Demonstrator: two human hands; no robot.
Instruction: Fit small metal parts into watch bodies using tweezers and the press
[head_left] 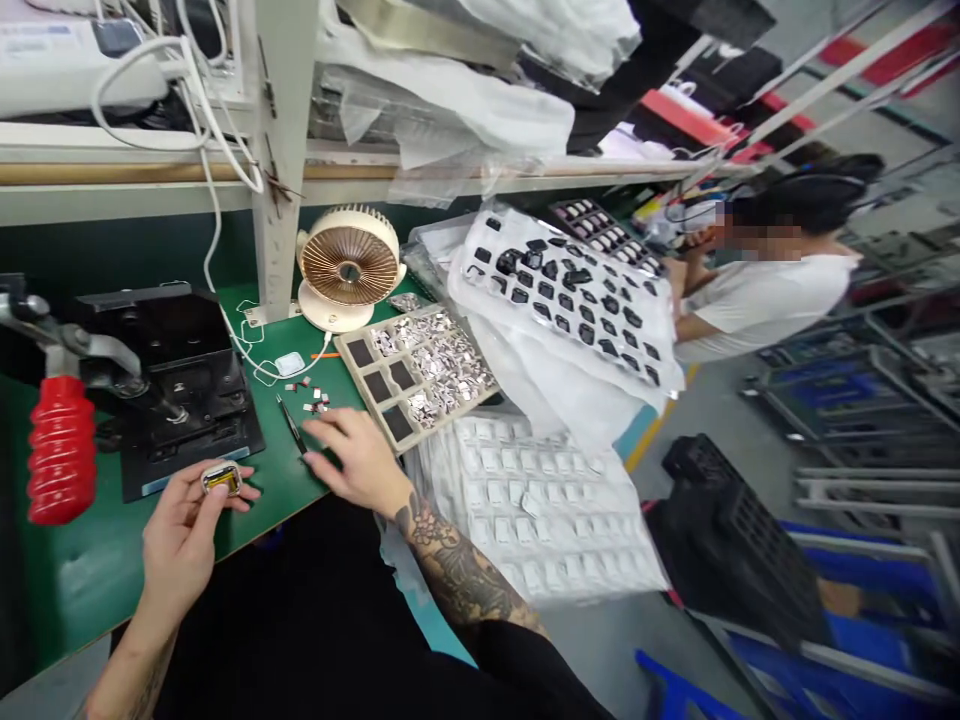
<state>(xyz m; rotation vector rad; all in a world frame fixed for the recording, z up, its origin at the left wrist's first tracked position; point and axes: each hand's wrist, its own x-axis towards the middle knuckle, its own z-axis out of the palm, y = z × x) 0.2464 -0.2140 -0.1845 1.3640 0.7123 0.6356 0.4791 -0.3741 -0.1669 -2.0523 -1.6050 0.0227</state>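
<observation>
A small rounded electronic case point(222, 480), like a watch body with a yellow and dark inside facing up, is pinched between the thumb and fingers of my left hand point(184, 530). It is above the front edge of the green bench. My right hand point(360, 460) is over the bench with thumb and fingers apart. Dark tweezers point(290, 422) lie on the mat beside its fingertips; whether they touch is unclear. Several small red and white pieces point(315, 400) are scattered beyond. A compartment tray point(390, 435) holding many small silvery parts sits right of them.
On the left stands a black clamp press with a red handle point(63, 450). A beige fan point(349, 270) is behind the tray. To the right are a white tray of black parts point(469, 250) and a tray of clear-white pieces point(555, 575). A co-worker point(780, 300) sits further right.
</observation>
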